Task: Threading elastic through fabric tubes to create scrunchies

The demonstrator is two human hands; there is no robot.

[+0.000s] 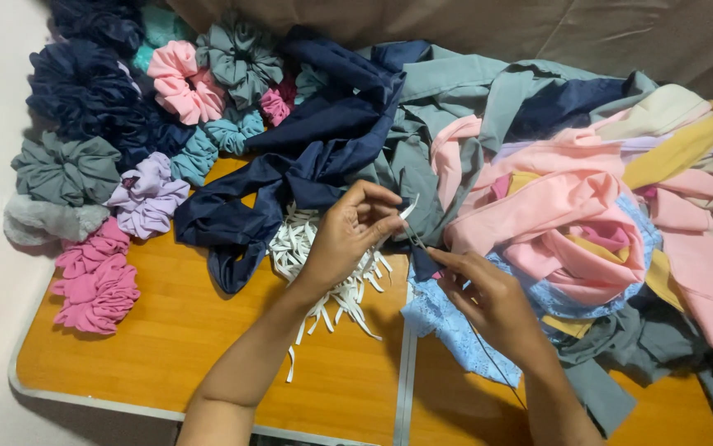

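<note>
A wooden table [158, 347] fills the lower frame, its metal seam running up the middle toward the hands. Over its upper half lies a long heap of fabric strips [571, 190] — pink, grey-green, navy, yellow — spreading from the centre to the right edge. In the upper left sits a cluster of finished scrunchies [137, 107] in navy, pink, teal, grey and lilac, well apart from the hands.

Just left of centre, a pile of short white elastic pieces [294, 244] rests on the table, partly under the left hand [348, 235]. That hand is curled narrow, fingertips pinched on one white elastic strip [408, 209] that pokes up and to the right from between them. The right hand [488, 301] comes in from lower right, also closed to a pinch, holding a thin dark tool — it looks like a bodkin or needle, too slim to tell — at its tip [416, 239], with a fine thread trailing down past the wrist.

The two pinches nearly meet at frame centre: the elastic's long axis slants lower left to upper right, and the tool's tip points up-left at it, just below and beside. The left hand is nearer the elastic pile; the right is nearer the blue lace cloth [447, 318].
</note>
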